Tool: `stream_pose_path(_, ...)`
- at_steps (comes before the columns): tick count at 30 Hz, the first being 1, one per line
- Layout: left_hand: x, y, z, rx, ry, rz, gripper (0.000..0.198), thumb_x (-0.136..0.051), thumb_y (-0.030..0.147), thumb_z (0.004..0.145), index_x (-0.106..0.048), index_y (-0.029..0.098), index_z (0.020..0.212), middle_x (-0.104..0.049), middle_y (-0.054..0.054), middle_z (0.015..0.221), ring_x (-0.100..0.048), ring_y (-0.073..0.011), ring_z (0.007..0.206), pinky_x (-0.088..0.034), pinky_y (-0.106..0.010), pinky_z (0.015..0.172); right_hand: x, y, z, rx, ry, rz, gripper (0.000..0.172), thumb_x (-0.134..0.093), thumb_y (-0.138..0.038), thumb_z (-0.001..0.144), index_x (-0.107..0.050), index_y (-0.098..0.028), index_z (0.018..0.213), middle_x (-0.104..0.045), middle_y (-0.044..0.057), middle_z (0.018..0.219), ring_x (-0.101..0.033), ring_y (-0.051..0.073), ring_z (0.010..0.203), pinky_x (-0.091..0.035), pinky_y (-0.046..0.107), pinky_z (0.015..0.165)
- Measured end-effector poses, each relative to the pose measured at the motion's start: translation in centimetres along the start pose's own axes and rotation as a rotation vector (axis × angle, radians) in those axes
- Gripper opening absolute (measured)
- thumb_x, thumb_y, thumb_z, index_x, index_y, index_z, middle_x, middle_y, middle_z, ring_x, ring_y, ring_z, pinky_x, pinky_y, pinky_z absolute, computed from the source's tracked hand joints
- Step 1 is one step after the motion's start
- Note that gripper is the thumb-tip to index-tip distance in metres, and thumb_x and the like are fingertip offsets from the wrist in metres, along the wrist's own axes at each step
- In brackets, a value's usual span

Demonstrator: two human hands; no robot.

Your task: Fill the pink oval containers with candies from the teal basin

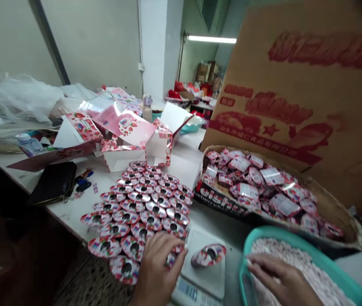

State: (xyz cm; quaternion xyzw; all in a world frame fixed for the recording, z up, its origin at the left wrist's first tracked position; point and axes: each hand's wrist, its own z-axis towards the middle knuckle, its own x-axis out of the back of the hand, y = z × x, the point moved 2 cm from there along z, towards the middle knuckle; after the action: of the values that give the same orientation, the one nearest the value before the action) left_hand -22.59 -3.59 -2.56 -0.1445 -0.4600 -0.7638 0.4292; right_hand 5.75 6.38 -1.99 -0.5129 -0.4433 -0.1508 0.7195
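Note:
My left hand (157,267) rests over the near end of a spread of heart-shaped red-and-white foil packets (136,208), its fingertips close to a digital kitchen scale (203,263). Whether it grips a packet is hidden. One heart-shaped packet (208,256) lies on the scale's white platform, apart from my fingers. My right hand (279,280) lies with its fingers over pale pink candies (298,267), which fill a teal plastic basin (257,238). The scale's display is partly visible, and its digits are too small to read.
A cardboard box (251,191) holds a heap of wrapped pink packets, with a printed carton flap (295,93) rising behind it. Pink-and-white cartons (123,136) stand farther along the white table (56,212). A black wallet (53,182) and keys lie near its edge, with plastic bags beyond.

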Motion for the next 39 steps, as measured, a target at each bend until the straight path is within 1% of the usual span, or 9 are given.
stream_pose_path(2,-0.2,0.6,0.3,0.031,-0.071,-0.027,0.005,-0.058,0.022,0.087,-0.063,0.023,0.089,-0.067,-0.002,0.086,-0.059,-0.0181,0.084,-0.045,-0.034,0.079,-0.3,-2.2,0.7,0.043,-0.052,0.036,0.022,-0.056,-0.041,0.086,-0.075,-0.028,0.085,-0.073,0.003,0.091,-0.068,0.021,0.085,-0.055,0.025,0.075)
stream_pose_path(5,-1.3,1.5,0.7,0.036,-0.154,-0.053,0.005,-0.059,0.023,0.086,-0.064,0.023,0.087,-0.066,-0.002,0.086,-0.058,-0.0194,0.085,-0.043,-0.036,0.08,-0.6,-5.0,2.4,0.083,-0.122,0.067,0.023,-0.052,-0.034,0.09,-0.073,-0.024,0.086,-0.07,0.005,0.09,-0.065,0.019,0.083,-0.051,0.026,0.073)
stream_pose_path(9,-2.1,2.1,1.6,0.038,-0.148,-0.082,0.005,-0.06,0.024,0.086,-0.065,0.023,0.089,-0.067,-0.002,0.088,-0.058,-0.0196,0.087,-0.042,-0.036,0.081,-1.7,-6.9,4.1,0.115,-0.223,0.0,0.02,-0.054,-0.022,0.09,-0.072,-0.021,0.084,-0.067,0.004,0.079,-0.062,0.017,0.074,-0.045,0.024,0.064)
stream_pose_path(13,-1.7,1.9,1.9,0.036,-0.121,-0.078,0.006,-0.06,0.024,0.086,-0.065,0.023,0.09,-0.068,-0.002,0.088,-0.058,-0.0192,0.087,-0.041,-0.036,0.081,-3.0,-7.0,4.9,0.154,-0.285,-0.074,0.017,-0.058,-0.013,0.085,-0.073,-0.02,0.081,-0.066,0.003,0.078,-0.061,0.016,0.074,-0.042,0.024,0.066)
stream_pose_path(17,-1.2,1.4,1.3,0.045,-0.124,-0.049,0.007,-0.06,0.024,0.086,-0.065,0.023,0.09,-0.068,-0.002,0.089,-0.058,-0.0195,0.088,-0.041,-0.036,0.082,-3.9,-6.3,5.2,0.153,-0.324,-0.085,0.016,-0.059,-0.012,0.084,-0.073,-0.019,0.081,-0.066,0.004,0.079,-0.061,0.017,0.074,-0.042,0.025,0.068)
stream_pose_path(25,-0.9,1.0,0.7,0.066,-0.111,-0.048,0.007,-0.06,0.024,0.086,-0.065,0.023,0.09,-0.068,-0.002,0.089,-0.058,-0.0186,0.088,-0.042,-0.035,0.082,-3.6,-6.9,5.1,0.145,-0.339,-0.06,0.02,-0.061,-0.008,0.079,-0.072,-0.02,0.09,-0.065,0.004,0.083,-0.06,0.017,0.078,-0.043,0.025,0.071)
stream_pose_path(31,-0.9,1.1,0.9,0.066,-0.126,-0.044,0.007,-0.06,0.024,0.086,-0.066,0.023,0.09,-0.069,-0.002,0.089,-0.058,-0.0186,0.088,-0.042,-0.036,0.083,-2.3,-6.6,4.4,0.135,-0.27,-0.036,0.016,-0.058,-0.013,0.084,-0.071,-0.02,0.091,-0.067,0.004,0.086,-0.061,0.016,0.077,-0.045,0.026,0.07)
stream_pose_path(35,-1.1,1.4,0.9,0.052,-0.148,-0.032,0.008,-0.059,0.026,0.087,-0.067,0.023,0.09,-0.069,-0.002,0.089,-0.058,-0.019,0.088,-0.042,-0.036,0.082,-0.3,-5.7,2.9,0.095,-0.128,-0.034,0.018,-0.053,-0.026,0.09,-0.07,-0.021,0.093,-0.068,0.005,0.092,-0.063,0.018,0.08,-0.048,0.028,0.069)
stream_pose_path(39,-1.5,2.0,1.0,0.035,-0.176,-0.024,0.009,-0.059,0.027,0.087,-0.067,0.023,0.09,-0.069,-0.003,0.089,-0.058,-0.0192,0.088,-0.042,-0.036,0.081,2.0,-3.9,0.4,0.043,0.063,-0.062,0.019,-0.054,-0.034,0.09,-0.069,-0.023,0.092,-0.07,0.004,0.093,-0.064,0.019,0.082,-0.05,0.029,0.07)
